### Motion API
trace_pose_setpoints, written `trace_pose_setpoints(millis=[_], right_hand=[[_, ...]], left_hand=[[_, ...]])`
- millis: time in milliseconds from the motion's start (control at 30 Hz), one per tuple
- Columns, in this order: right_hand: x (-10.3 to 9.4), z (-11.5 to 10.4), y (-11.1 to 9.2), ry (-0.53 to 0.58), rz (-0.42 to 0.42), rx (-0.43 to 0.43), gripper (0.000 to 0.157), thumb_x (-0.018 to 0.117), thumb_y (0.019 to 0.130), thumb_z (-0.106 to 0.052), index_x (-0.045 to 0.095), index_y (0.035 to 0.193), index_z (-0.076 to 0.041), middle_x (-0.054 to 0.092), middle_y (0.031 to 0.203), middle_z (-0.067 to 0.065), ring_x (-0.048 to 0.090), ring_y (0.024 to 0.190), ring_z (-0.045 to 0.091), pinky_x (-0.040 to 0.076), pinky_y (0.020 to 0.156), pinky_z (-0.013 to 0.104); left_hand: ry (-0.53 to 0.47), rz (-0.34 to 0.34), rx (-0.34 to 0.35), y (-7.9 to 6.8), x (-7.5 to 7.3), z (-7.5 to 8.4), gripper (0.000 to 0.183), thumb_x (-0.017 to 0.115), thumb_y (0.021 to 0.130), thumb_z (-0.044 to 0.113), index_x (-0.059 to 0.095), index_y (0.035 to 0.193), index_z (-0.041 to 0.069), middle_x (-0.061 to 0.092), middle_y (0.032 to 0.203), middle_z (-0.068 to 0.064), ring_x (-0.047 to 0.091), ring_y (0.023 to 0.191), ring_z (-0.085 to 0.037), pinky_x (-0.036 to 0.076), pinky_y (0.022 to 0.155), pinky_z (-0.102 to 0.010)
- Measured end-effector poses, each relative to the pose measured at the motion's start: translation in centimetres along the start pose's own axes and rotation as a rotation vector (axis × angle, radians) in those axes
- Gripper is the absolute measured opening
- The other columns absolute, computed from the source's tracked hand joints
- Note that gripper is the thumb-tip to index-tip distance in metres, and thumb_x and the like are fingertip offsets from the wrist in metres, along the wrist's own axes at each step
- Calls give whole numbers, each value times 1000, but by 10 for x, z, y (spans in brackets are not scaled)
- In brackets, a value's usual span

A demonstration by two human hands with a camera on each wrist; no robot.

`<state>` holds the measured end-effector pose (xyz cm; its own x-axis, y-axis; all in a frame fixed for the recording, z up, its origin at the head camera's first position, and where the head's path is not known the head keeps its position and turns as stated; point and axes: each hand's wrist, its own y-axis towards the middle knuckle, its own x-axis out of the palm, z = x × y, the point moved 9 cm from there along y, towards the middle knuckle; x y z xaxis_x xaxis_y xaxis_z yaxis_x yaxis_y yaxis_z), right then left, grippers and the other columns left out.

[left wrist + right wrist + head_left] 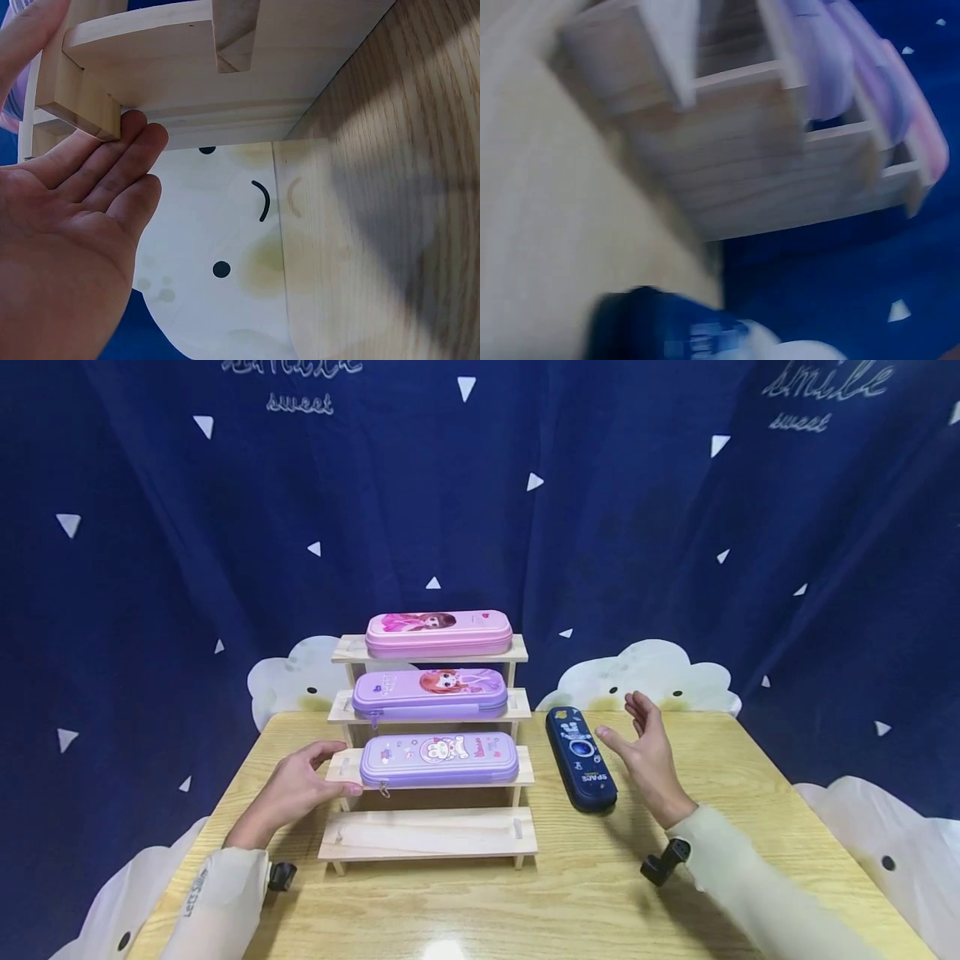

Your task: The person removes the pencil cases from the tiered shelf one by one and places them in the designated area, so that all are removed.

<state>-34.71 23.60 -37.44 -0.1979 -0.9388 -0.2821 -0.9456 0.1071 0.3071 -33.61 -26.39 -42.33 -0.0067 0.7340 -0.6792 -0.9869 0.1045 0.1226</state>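
Note:
A stepped wooden display rack [427, 833] stands on the table. Its upper three tiers each bear a pencil case: a pink one [442, 635] on top, a purple one with a red-haired figure [401, 687] below, and a lilac one with a rabbit [405, 758] on the third. My left hand [296, 785] grips the left end of that third tier, thumb at the front edge; in the left wrist view its fingers [127, 169] reach under the wood. My right hand [647, 760], fingers spread, is just right of a dark blue space pencil case [581, 760] lying on the table.
The rack's lowest tier bears no case. Light wood table [720, 777] extends to the right and in front of the rack. Behind hangs a navy curtain [615, 527] with white triangles and cloud figures. The right wrist view is blurred.

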Motion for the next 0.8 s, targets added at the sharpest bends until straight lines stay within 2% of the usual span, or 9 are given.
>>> trace_pose_setpoints(millis=[200,333,400,600,700,800], right_hand=[[1,-50,11,52,-66,-150,83,67,94,-13,17,159,-3,29,165,15,25,155,31,16,131,45],[8,-77,15,85,-106,-235,77,65,95,-13,22,158,-5,32,163,13,28,153,30,16,131,46],[14,-88,18,117,-124,-272,74,64,95,-11,24,157,-5,34,162,13,30,152,28,18,130,42],[45,-112,19,224,-223,-373,68,61,89,3,34,152,-2,42,155,16,41,143,21,30,123,28],[65,-118,15,236,-305,-404,67,66,88,-2,39,149,-3,46,151,15,44,139,18,32,122,26],[84,-120,10,233,-402,-417,67,72,90,-16,42,147,-4,47,149,17,47,137,17,34,122,27]], left_hand=[[3,-5,-13,0,1,-1,87,91,71,48,57,138,4,59,143,-23,48,139,-49,40,116,-61],[7,-1,-10,0,0,-2,87,91,71,48,57,138,4,59,143,-23,48,139,-49,41,115,-61],[6,0,-6,0,-1,-1,87,91,71,47,57,138,4,59,143,-23,49,138,-49,41,115,-61],[-17,0,-1,0,0,-1,86,92,71,44,57,138,2,60,142,-23,49,138,-48,40,116,-61],[-23,4,2,0,0,-3,86,92,71,43,57,137,2,60,141,-23,49,138,-48,40,116,-61],[-17,5,-2,0,0,-2,86,92,70,44,57,137,2,60,142,-23,49,139,-48,40,116,-61]])
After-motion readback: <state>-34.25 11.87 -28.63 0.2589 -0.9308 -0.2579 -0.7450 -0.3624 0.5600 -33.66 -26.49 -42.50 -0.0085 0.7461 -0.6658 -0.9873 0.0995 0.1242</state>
